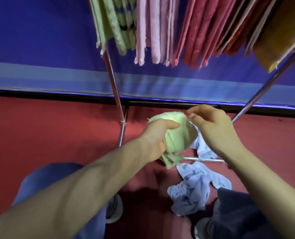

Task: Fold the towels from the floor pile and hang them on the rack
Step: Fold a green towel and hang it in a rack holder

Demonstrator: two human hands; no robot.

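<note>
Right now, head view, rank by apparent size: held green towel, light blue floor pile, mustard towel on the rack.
1-2, alike: mustard towel (cut by the frame edge) and light blue pile; I won't rank them.
3: green towel, partly hidden by the left hand.

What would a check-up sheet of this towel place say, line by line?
Surface: red floor under everything.
Job's things: green towel, bunched and held up; light blue towels crumpled on the floor; rack with folded towels hanging.
Clutter: nothing seen.
Hands: left hand grips the green towel; right hand has its fingertips at the towel's top edge, grip unclear.
Cables: nothing seen.
Surroundings: blue wall behind the rack.
</note>
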